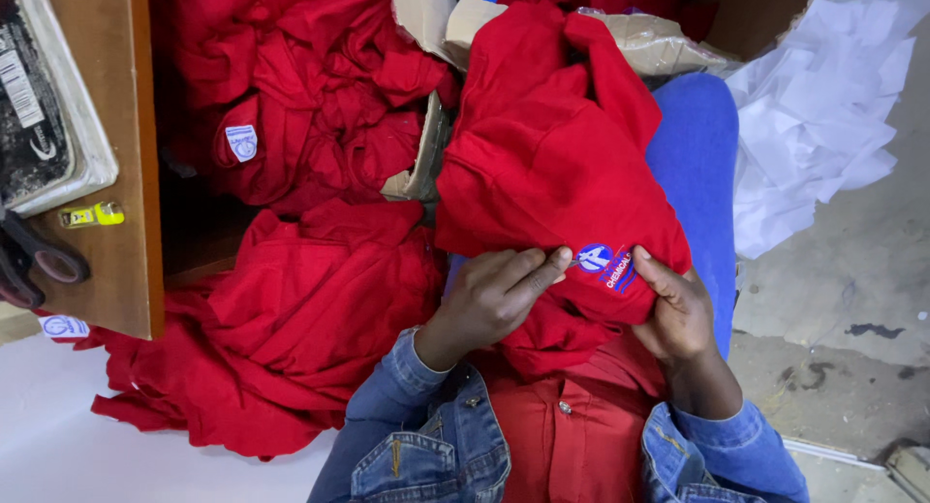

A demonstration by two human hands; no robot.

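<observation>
On lap, both hands' grip pinches red garment [552, 164]; concrete floor [852, 299] beside.

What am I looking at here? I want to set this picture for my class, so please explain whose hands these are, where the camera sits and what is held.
The camera is worn on a person's head and looks down, so both hands are the wearer's own. The left hand and right hand hold a red garment on the lap, fingers pinching beside its small sewn badge. More red garments are heaped to the left. Scissors lie on a wooden table; white paper scraps lie on the right.
</observation>
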